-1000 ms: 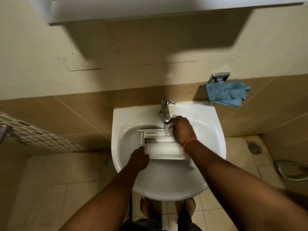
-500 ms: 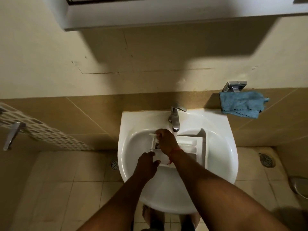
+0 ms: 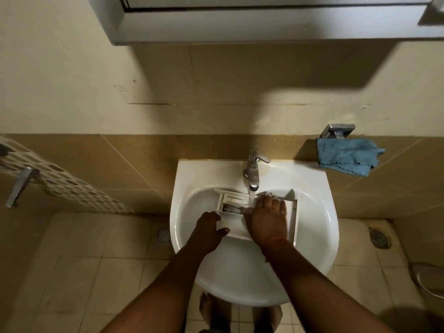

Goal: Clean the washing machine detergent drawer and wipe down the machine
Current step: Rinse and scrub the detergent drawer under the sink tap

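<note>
The white plastic detergent drawer [image 3: 234, 200] lies in the white sink [image 3: 312, 227] under the chrome tap [image 3: 252, 173], from which a thin stream of water runs onto it. My left hand [image 3: 209, 228] grips the drawer's near left edge, thumb over the rim. My right hand [image 3: 268, 218] lies flat over the drawer's right compartments, fingers stretched toward the tap and pressing into them. The drawer's left compartments show; the right ones are mostly hidden by my hand. No washing machine is in view.
A blue cloth [image 3: 347, 156] hangs from a chrome holder [image 3: 338, 131] on the tiled wall right of the sink. A cabinet [image 3: 264, 22] overhangs above. Floor drains [image 3: 379, 237] sit in the tiled floor; my bare feet stand beneath the basin.
My right hand has slid from the drawer's left compartments to its right side and flattened out. My left hand has kept its hold on the near left edge. The camera tilted down slightly.
</note>
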Available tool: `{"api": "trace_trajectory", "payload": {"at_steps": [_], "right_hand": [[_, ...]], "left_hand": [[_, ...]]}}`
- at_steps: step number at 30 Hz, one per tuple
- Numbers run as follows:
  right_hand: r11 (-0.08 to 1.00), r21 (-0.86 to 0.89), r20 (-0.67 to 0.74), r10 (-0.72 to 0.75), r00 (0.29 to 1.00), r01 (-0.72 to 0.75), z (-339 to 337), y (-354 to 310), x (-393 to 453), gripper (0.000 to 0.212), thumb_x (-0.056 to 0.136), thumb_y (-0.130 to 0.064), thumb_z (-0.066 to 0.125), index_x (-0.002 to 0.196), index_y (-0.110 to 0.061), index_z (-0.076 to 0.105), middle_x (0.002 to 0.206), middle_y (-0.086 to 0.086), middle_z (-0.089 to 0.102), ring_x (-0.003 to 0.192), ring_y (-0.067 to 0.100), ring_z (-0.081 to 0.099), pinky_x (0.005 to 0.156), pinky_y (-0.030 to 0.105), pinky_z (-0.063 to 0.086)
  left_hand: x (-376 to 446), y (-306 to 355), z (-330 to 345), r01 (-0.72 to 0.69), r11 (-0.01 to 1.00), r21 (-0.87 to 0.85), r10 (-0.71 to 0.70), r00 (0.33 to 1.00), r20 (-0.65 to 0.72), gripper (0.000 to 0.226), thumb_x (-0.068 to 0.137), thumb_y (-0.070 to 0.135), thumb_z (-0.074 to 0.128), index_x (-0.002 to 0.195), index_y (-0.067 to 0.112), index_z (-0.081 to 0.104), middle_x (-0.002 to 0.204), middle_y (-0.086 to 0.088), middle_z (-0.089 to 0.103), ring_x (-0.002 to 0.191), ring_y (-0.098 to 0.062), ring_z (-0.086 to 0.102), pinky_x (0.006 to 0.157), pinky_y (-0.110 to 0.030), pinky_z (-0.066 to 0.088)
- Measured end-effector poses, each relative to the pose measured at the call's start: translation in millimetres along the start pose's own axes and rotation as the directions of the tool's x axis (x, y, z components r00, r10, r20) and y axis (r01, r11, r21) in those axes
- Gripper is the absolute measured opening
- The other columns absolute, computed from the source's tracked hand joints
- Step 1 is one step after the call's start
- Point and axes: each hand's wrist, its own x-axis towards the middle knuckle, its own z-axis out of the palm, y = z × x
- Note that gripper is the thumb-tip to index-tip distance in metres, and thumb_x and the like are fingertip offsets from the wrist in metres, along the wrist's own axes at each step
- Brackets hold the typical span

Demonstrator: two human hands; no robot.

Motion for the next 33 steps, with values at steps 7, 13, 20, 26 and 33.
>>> {"api": "trace_trajectory", "payload": {"at_steps": [7, 13, 20, 26, 33], "right_hand": [[0.833, 0.155, 0.075, -0.546, 0.834, 0.531, -18, -63, 39, 0.052, 0.104, -0.031, 0.037, 0.148, -0.004, 0.033, 0.159, 0.015, 0.024, 0.147, 0.028, 0.018, 0.119, 0.042, 0.014], [0.946, 0.101, 0.124, -0.318, 0.940, 0.307, -18, 20, 19, 0.065, 0.098, -0.046, 0.041, 0.152, -0.015, 0.025, 0.158, 0.011, 0.024, 0.142, 0.032, 0.030, 0.116, 0.041, 0.024], [0.993, 0.070, 0.259, -0.106, 0.960, 0.091, -31, -5, 12, 0.077, 0.095, -0.053, 0.045, 0.147, 0.001, 0.028, 0.150, 0.028, 0.030, 0.140, 0.041, 0.029, 0.116, 0.043, 0.026], [0.936, 0.197, 0.189, -0.329, 0.925, 0.292, -20, -10, 19, 0.068, 0.097, -0.039, 0.049, 0.152, -0.008, 0.023, 0.156, 0.019, 0.025, 0.142, 0.034, 0.030, 0.115, 0.040, 0.028], [0.882, -0.349, 0.368, -0.181, 0.912, 0.316, -33, 36, 9, 0.053, 0.098, -0.024, 0.032, 0.146, -0.001, 0.034, 0.153, 0.026, 0.028, 0.141, 0.039, 0.028, 0.118, 0.052, 0.017]], "left_hand": [[-7, 3, 4, -0.061, 0.996, -0.067, 0.060, 0.998, -0.017, 0.030, 0.090, 0.025, 0.068, 0.115, 0.010, 0.060, 0.108, -0.004, 0.062, 0.102, -0.020, 0.060, 0.082, -0.013, 0.039], [-6, -5, 1, -0.018, 0.999, -0.038, 0.017, 1.000, -0.022, 0.044, 0.089, 0.028, 0.069, 0.125, 0.007, 0.054, 0.124, -0.008, 0.051, 0.116, -0.023, 0.051, 0.099, -0.026, 0.037], [-6, -6, -5, -0.021, 1.000, 0.003, 0.021, 0.999, -0.037, 0.044, 0.088, 0.029, 0.071, 0.122, 0.006, 0.055, 0.122, -0.010, 0.053, 0.113, -0.022, 0.052, 0.092, -0.019, 0.034], [-11, -14, -8, -0.005, 1.000, 0.024, 0.006, 0.998, -0.055, 0.044, 0.089, 0.030, 0.069, 0.124, 0.007, 0.054, 0.123, -0.009, 0.052, 0.114, -0.022, 0.052, 0.097, -0.024, 0.037], [-11, -15, -11, 0.006, 1.000, 0.000, -0.006, 0.998, -0.068, 0.044, 0.089, 0.028, 0.070, 0.124, 0.006, 0.054, 0.125, -0.010, 0.052, 0.115, -0.024, 0.052, 0.101, -0.029, 0.039]]}}
